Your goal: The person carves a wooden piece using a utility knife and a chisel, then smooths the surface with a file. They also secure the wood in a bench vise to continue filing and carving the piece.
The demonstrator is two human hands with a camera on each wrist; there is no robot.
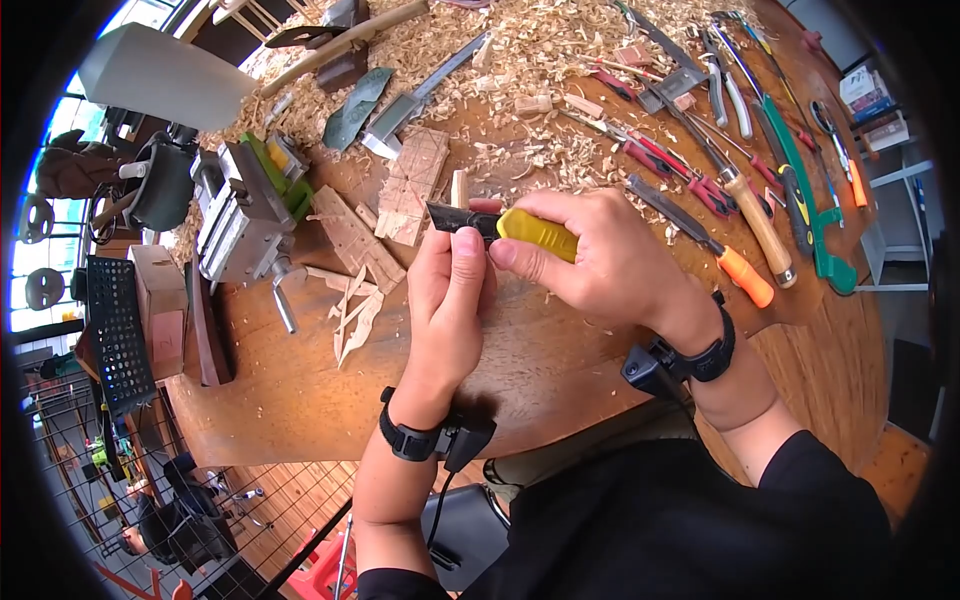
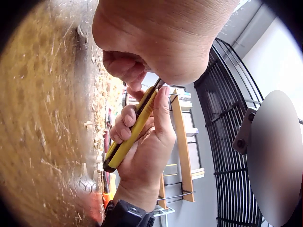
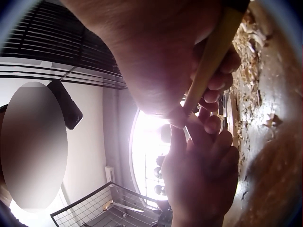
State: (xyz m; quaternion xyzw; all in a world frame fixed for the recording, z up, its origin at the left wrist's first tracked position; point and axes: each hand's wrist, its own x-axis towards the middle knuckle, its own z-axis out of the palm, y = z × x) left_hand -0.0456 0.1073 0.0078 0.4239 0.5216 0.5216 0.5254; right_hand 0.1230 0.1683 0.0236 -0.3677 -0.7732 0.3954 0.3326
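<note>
A yellow utility knife (image 1: 540,236) lies in the grip of my right hand (image 1: 625,255), its dark blade (image 1: 450,218) pointing left. Upright behind the blade, a small wooden stick (image 1: 459,188) is held by my left hand (image 1: 445,315). The left thumb rests at the blade, and most of the stick is hidden behind it and the fingers. In the left wrist view, the right fingers wrap the knife's handle (image 2: 131,142) and the thumb lies along it. The right wrist view shows the handle (image 3: 213,59) slanting down to the left hand (image 3: 201,175).
Wood shavings (image 1: 540,60) cover the far part of the wooden table (image 1: 520,370). A metal vise (image 1: 240,215) stands at left beside wooden boards (image 1: 415,180). Calipers (image 1: 425,90) lie beyond them. To the right are pliers (image 1: 715,90), an orange-handled chisel (image 1: 745,280) and a green saw (image 1: 830,260).
</note>
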